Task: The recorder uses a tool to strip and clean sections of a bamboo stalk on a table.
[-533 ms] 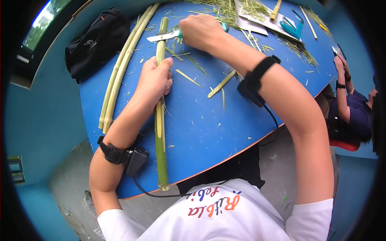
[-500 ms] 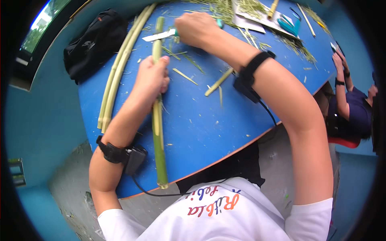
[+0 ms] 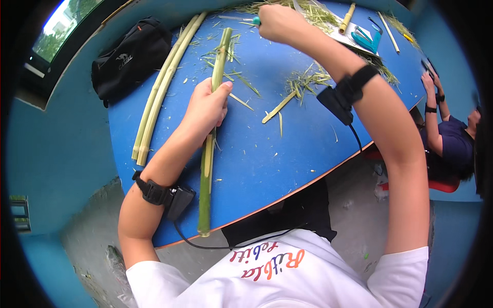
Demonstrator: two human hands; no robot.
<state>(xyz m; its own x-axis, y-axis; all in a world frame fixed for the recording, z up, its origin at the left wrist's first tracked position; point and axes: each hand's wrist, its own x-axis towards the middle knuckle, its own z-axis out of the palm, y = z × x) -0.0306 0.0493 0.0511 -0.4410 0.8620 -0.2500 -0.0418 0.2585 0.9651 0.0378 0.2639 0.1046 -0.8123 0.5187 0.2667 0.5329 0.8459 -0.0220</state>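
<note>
A: Hands first. How is the left one found?
B: The left hand (image 3: 209, 105) is closed, fingers wrapped round a long green stalk (image 3: 206, 172). The stalk is gripped above its middle and is held lengthwise over the table (image 3: 267, 169), its lower end at the near edge, its upper end pointed away from the body. Pale, stripped surface is shown along the upper part and in a strip below the hand; the lower part is left green.

A: And the right?
B: The right hand (image 3: 281, 24) is closed on a knife (image 3: 256, 20) with a teal handle, mostly covered by the fingers. The blurred blade is pointed leftward, just beyond the stalk's upper end, with blue surface seen between them.

A: Close by?
B: A pale split piece (image 3: 279, 109) is noted right of the stalk, with a tuft of shavings (image 3: 308, 82) beside it. Left of the held stalk, two long pale stalks (image 3: 163, 90) are laid side by side.

A: Farther out?
B: A black bag (image 3: 131, 61) is set at the left edge. At the far right, a teal tool (image 3: 367, 38), kind not made out, is seen near a short yellowish stalk (image 3: 347, 19) and a thin stick (image 3: 389, 33). Beyond, something slim and dark is held by a co-worker (image 3: 452, 141); its kind cannot be told.
</note>
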